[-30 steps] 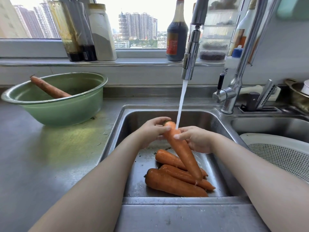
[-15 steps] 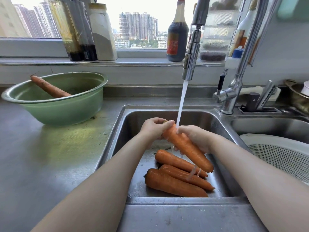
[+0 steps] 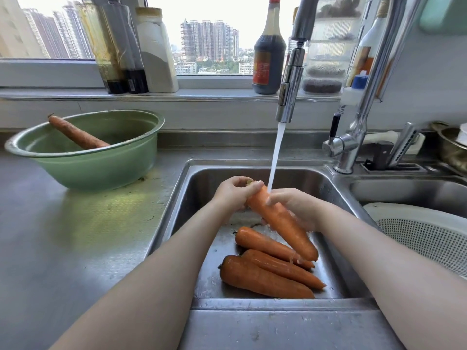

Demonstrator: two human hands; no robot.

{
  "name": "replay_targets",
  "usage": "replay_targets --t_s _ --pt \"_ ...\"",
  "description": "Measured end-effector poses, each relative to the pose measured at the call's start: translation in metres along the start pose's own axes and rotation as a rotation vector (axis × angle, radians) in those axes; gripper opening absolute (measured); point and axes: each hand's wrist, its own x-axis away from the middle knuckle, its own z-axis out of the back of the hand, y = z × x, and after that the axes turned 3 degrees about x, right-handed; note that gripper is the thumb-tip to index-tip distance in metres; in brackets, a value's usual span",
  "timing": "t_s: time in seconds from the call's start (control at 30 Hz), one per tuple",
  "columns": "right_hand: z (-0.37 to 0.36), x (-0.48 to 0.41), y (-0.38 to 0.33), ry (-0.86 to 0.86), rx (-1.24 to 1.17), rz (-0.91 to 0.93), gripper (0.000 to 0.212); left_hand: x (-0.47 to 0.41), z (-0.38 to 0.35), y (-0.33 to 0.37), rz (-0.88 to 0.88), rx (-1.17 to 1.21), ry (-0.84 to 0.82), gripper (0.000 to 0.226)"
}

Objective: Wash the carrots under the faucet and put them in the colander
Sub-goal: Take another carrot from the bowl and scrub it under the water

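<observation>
Steel worktop (image 3: 75,236) below a city-view window, seen from my head. My left grip (image 3: 232,195) closes round the top end of a carrot (image 3: 283,221). My right grip (image 3: 295,208) wraps its middle. I tilt it tip-down so water from the faucet (image 3: 290,92) runs along it into the sink (image 3: 252,303). Beneath it, three more carrots (image 3: 265,279) lie wet on the sink floor. A green bowl (image 3: 96,168) on my left holds one brownish carrot (image 3: 75,133), probably unwashed. The white colander (image 3: 424,236) waits in the right basin; the part in view shows no carrots.
</observation>
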Motion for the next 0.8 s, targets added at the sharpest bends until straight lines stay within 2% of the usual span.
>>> replay_targets --t_s 0.07,0.2,0.3,0.37,0.5,0.6,0.7,0.8 --pt "-0.002 -0.003 0.002 0.013 -0.068 0.057 0.04 0.0 -0.003 0.0 0.035 0.054 -0.031 0.058" --pt "-0.003 -0.002 -0.002 0.054 -0.15 0.073 0.025 -0.002 -0.006 0.004 0.018 0.19 0.012 0.053" --pt "-0.005 -0.001 -0.005 -0.011 -0.169 -0.033 0.042 -0.001 -0.005 0.009 0.022 0.3 0.081 0.045" --pt "-0.009 -0.001 -0.008 -0.027 -0.163 -0.083 0.053 -0.003 -0.002 0.008 0.018 0.34 0.112 0.048" --pt "-0.011 -0.003 -0.008 0.007 -0.188 -0.065 0.049 -0.002 -0.001 0.005 0.026 0.41 0.105 0.042" --pt "-0.005 -0.004 -0.003 -0.023 -0.144 -0.026 0.043 -0.005 0.003 0.007 0.039 0.478 0.069 0.035" --pt "0.001 -0.002 0.0 -0.002 -0.061 -0.006 0.034 -0.003 0.005 0.008 0.065 0.515 -0.013 0.04" --pt "0.005 0.0 0.002 0.007 0.045 -0.026 0.035 0.001 0.006 0.006 0.063 0.417 -0.102 0.038"
